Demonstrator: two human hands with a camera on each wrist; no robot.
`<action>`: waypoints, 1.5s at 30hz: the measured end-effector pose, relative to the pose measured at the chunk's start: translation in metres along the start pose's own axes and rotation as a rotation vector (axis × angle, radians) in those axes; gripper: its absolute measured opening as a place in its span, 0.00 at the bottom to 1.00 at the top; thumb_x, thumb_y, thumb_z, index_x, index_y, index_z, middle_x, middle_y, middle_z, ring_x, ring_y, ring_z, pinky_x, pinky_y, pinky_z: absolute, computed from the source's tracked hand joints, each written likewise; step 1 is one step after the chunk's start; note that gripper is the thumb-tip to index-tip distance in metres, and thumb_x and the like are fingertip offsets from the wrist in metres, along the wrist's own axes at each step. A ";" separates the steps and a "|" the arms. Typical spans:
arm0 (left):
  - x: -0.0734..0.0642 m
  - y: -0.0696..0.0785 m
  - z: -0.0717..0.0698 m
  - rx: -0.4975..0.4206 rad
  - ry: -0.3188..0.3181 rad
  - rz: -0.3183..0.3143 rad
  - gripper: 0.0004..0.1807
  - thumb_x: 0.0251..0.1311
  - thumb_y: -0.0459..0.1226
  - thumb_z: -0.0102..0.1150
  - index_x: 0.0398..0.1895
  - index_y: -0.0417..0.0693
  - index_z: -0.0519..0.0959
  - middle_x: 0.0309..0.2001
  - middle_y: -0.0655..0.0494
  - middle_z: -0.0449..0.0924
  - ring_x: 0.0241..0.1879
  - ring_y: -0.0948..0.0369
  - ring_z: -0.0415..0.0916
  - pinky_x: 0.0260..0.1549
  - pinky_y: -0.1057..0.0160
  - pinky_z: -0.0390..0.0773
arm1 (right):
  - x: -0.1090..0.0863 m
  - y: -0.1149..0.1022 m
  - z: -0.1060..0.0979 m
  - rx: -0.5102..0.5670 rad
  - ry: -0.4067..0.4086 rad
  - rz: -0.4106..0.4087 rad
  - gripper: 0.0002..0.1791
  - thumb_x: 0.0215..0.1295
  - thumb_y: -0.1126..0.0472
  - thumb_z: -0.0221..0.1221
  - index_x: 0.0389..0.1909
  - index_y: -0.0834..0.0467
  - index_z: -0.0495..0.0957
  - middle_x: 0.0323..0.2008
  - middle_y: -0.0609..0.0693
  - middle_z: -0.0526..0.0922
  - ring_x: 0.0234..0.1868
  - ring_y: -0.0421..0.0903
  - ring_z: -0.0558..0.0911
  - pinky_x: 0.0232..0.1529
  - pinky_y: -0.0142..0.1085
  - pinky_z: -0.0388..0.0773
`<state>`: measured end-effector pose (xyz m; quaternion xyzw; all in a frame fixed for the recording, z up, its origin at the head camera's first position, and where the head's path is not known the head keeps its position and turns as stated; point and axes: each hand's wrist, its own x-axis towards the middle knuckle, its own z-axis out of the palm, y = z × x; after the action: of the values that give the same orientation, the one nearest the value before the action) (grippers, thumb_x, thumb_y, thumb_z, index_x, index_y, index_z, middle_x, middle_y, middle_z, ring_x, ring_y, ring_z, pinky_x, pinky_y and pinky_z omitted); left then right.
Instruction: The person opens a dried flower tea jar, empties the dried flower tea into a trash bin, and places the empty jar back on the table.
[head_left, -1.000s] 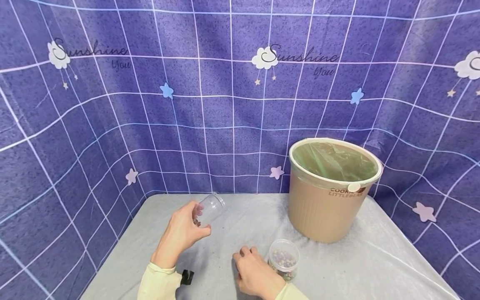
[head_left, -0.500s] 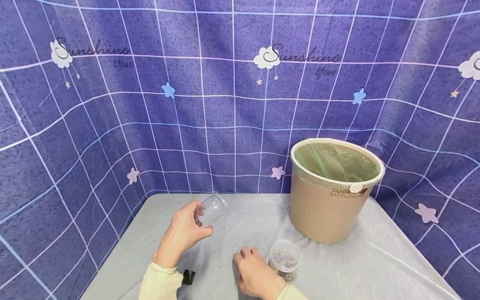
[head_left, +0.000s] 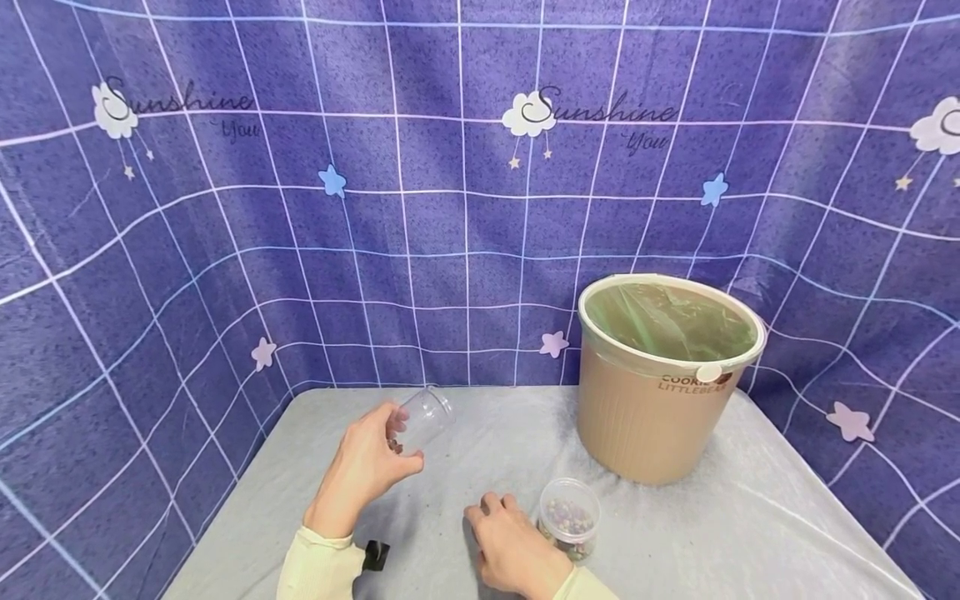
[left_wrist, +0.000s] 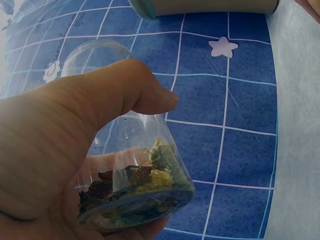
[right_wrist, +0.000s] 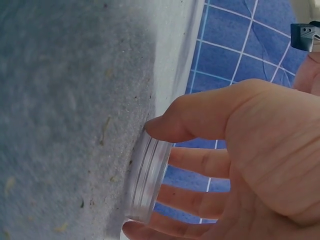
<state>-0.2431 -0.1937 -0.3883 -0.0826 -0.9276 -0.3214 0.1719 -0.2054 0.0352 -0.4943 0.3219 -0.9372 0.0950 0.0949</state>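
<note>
My left hand (head_left: 365, 457) holds a clear plastic jar (head_left: 431, 418) tilted above the table, its mouth leaning up and to the right. In the left wrist view, dried flowers and leaves (left_wrist: 142, 176) in yellow, green and dark brown lie at the bottom of this jar, with the thumb across its side. My right hand (head_left: 516, 543) is low at the table, left of a second clear jar (head_left: 568, 518) of dried flower buds. The right wrist view has its thumb and fingers gripping a clear ridged lid (right_wrist: 150, 175) by the edge; the head view hides this lid under the hand.
A beige bucket (head_left: 648, 429) lined with a green bag stands at the table's back right. Small crumbs (right_wrist: 106, 130) are scattered over the grey tablecloth (head_left: 705, 517). A blue grid-patterned curtain (head_left: 465, 275) surrounds the table. A black piece (head_left: 376, 555) sits beside the left sleeve.
</note>
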 end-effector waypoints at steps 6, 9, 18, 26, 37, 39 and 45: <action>0.001 0.000 -0.001 -0.009 0.009 0.006 0.26 0.40 0.39 0.77 0.47 0.49 0.80 0.39 0.56 0.84 0.33 0.62 0.82 0.37 0.59 0.81 | 0.002 0.001 -0.007 0.022 -0.028 0.029 0.25 0.51 0.59 0.73 0.53 0.53 0.81 0.46 0.51 0.79 0.43 0.51 0.77 0.41 0.40 0.81; 0.001 0.000 -0.001 -0.010 0.010 0.007 0.26 0.39 0.39 0.77 0.45 0.49 0.80 0.39 0.56 0.84 0.34 0.61 0.82 0.37 0.59 0.81 | 0.002 0.001 -0.010 0.016 -0.013 0.029 0.27 0.51 0.58 0.73 0.55 0.52 0.81 0.49 0.53 0.79 0.45 0.52 0.77 0.43 0.42 0.82; 0.002 -0.002 -0.001 -0.012 0.005 0.003 0.26 0.40 0.40 0.77 0.46 0.49 0.80 0.40 0.55 0.85 0.33 0.63 0.82 0.36 0.60 0.81 | -0.002 -0.002 -0.020 -0.013 0.061 0.001 0.32 0.49 0.55 0.74 0.59 0.52 0.80 0.54 0.56 0.79 0.49 0.55 0.78 0.49 0.44 0.82; 0.001 -0.002 -0.001 -0.015 0.006 0.000 0.27 0.40 0.40 0.77 0.48 0.48 0.80 0.40 0.55 0.84 0.33 0.63 0.81 0.36 0.60 0.81 | -0.005 -0.005 -0.035 -0.007 0.075 0.003 0.34 0.52 0.52 0.72 0.63 0.50 0.77 0.59 0.57 0.78 0.55 0.57 0.78 0.54 0.46 0.81; 0.001 -0.002 -0.004 0.002 -0.002 -0.019 0.28 0.40 0.41 0.77 0.49 0.48 0.80 0.40 0.56 0.84 0.34 0.62 0.81 0.37 0.59 0.81 | -0.009 -0.004 -0.061 0.017 0.157 -0.012 0.35 0.53 0.51 0.71 0.64 0.52 0.76 0.61 0.59 0.77 0.61 0.56 0.75 0.61 0.47 0.77; 0.001 -0.002 -0.004 0.008 0.000 -0.016 0.28 0.40 0.41 0.77 0.49 0.48 0.80 0.39 0.56 0.84 0.34 0.62 0.81 0.37 0.59 0.81 | -0.010 -0.003 -0.066 0.015 0.156 -0.006 0.35 0.55 0.51 0.71 0.65 0.52 0.76 0.62 0.59 0.76 0.62 0.56 0.75 0.62 0.47 0.77; 0.001 -0.002 -0.005 0.020 0.004 -0.016 0.27 0.41 0.41 0.77 0.49 0.50 0.80 0.40 0.57 0.84 0.34 0.61 0.81 0.37 0.59 0.80 | -0.013 -0.001 -0.073 0.002 0.222 -0.014 0.34 0.56 0.50 0.70 0.64 0.52 0.76 0.61 0.56 0.77 0.61 0.55 0.76 0.61 0.47 0.77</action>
<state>-0.2430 -0.1985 -0.3855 -0.0729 -0.9310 -0.3137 0.1718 -0.1859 0.0595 -0.4267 0.3161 -0.9185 0.1304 0.1985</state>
